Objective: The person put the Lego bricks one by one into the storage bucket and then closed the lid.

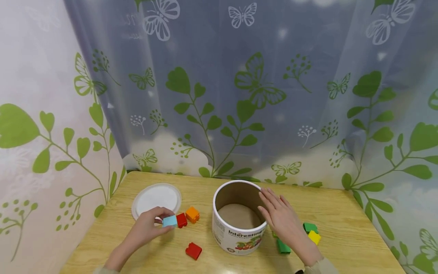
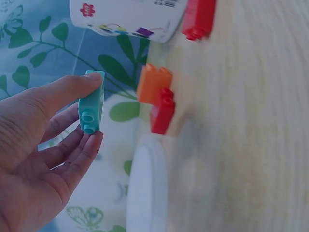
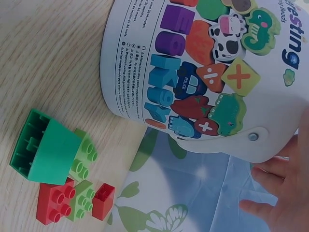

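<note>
- At far left on the wood-grain tabletop (image 1: 219, 262), the round white lid (image 1: 157, 198) lies flat, just beyond your left hand.
- Your left forearm reaches in from the lower left, the left hand (image 1: 148, 230) turned inward, with the thumb on the near side and the fingers bent opposite it.
- That hand grasps a light blue toy building block (image 1: 169, 221), pinched between thumb and fingertips; the left wrist view shows it held up off the table, with its studs (image 2: 88, 123) exposed.
- Right of your grasp, a red block (image 1: 181, 220) sits just beside an orange block (image 1: 192, 214); a nearer red block (image 1: 194, 251) lies apart from them.
- Between your hands, the white printed bucket (image 1: 220, 234) stands upright and uncovered, its brown inside bottom in sight.
- Your right forearm rises from the lower right, leaning left; the right hand (image 1: 282, 219) has its fingers extended at the bucket's right rim, gripping nothing. You cannot tell how firmly they touch.
- Partly beneath that forearm lies a green block (image 1: 283, 246); farther right, another green block (image 1: 310, 228) sits beside a yellow block (image 1: 314, 238).
</note>
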A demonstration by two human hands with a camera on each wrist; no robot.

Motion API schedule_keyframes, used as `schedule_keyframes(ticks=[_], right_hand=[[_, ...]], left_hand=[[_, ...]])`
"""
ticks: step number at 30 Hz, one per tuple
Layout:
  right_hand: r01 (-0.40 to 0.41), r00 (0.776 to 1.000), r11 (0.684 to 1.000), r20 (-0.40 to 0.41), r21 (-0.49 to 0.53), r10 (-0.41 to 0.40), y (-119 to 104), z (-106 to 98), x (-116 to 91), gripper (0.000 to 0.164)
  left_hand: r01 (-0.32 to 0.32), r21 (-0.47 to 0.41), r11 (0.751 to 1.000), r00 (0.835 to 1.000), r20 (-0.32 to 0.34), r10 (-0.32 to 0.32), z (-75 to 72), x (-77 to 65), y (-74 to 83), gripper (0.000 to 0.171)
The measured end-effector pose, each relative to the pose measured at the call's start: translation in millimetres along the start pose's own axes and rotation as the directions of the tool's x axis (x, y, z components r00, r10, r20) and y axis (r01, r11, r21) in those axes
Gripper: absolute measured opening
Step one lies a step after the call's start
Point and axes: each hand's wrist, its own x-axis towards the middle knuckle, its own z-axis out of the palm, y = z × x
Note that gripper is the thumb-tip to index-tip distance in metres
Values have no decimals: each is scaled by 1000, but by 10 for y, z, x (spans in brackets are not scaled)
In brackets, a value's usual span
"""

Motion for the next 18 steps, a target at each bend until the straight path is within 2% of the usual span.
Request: schedule_keyframes(ticks=[10, 18], right_hand=[[6, 1000, 1000, -16, -2, -6, 4, 9, 8, 50], [11, 999, 1000, -39, 4, -11, 8, 27, 3, 50]], left_hand=[[-22, -21, 1000, 1000, 12, 23, -23, 176, 277, 31], [-85, 1, 996, 996, -15, 85, -28, 297, 470, 31]])
